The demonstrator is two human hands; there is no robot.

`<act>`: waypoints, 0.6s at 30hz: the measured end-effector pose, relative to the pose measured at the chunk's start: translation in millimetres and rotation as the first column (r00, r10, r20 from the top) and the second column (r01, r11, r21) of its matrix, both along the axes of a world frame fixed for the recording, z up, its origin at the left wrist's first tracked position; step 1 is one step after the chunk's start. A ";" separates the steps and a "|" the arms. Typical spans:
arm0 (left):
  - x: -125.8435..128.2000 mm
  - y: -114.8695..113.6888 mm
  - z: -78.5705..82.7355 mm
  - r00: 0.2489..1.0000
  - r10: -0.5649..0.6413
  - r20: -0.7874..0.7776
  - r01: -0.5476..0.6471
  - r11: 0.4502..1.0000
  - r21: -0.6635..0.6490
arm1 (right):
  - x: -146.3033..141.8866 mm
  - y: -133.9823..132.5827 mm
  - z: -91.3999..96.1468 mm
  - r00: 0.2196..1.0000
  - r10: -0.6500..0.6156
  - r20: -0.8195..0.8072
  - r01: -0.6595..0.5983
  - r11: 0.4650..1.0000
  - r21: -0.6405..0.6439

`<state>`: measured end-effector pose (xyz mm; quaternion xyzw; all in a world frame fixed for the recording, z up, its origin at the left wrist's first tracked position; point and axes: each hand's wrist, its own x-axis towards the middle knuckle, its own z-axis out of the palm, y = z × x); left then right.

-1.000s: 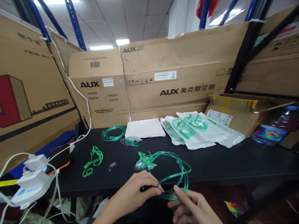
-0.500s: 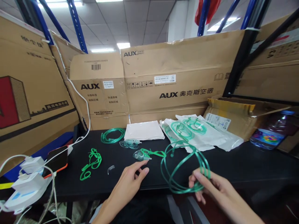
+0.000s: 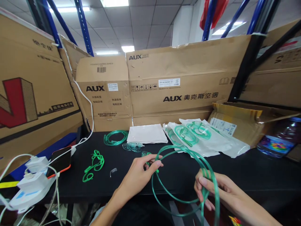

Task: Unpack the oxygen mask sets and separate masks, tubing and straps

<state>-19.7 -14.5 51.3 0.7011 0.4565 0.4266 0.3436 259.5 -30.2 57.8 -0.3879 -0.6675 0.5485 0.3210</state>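
A loose coil of translucent green tubing (image 3: 181, 199) hangs over the front edge of the black table. My right hand (image 3: 210, 186) has its fingers wrapped round the coil's right side. At the coil's left side, my left hand (image 3: 142, 169) pinches the tubing between thumb and fingers. Behind those fingers, a clear mask (image 3: 145, 153) with a bright green strap is mostly hidden. Another clear mask (image 3: 133, 146) lies farther back. To the left are a tangled green elastic strap (image 3: 95, 164) and a small clear bent piece (image 3: 113, 171).
A second green tubing coil (image 3: 115, 138) lies beside a white packet stack (image 3: 147, 133). White pouches (image 3: 211, 144) with green tubing sit at the back right, near an open carton (image 3: 237, 125) and a bottle (image 3: 279, 139). A phone (image 3: 60, 161) and a power strip (image 3: 30, 193) occupy the left.
My left hand has moved slightly right and up onto the tubing, covering the nearer mask. My right hand has shifted a little right and down, with the coil spread wider. The view has shifted slightly.
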 end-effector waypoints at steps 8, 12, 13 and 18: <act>-5.8 5.7 1.9 0.998 -0.006 0.060 0.008 1.000 -0.023 | 2.4 9.7 -8.3 0.997 -0.056 0.046 0.055 0.998 0.031; -6.5 12.4 2.1 0.998 -0.043 0.035 0.044 0.999 -0.026 | 1.9 13.2 -4.2 0.986 -0.158 0.046 0.153 0.984 0.085; -6.5 13.2 1.8 0.998 -0.056 0.031 0.057 0.998 -0.032 | 2.5 14.8 -2.5 0.982 -0.184 0.033 0.180 0.978 0.104; -4.7 10.6 3.8 0.987 -0.157 0.044 0.161 0.979 -0.128 | 1.7 21.3 10.4 0.939 -0.334 -0.080 0.342 0.931 0.130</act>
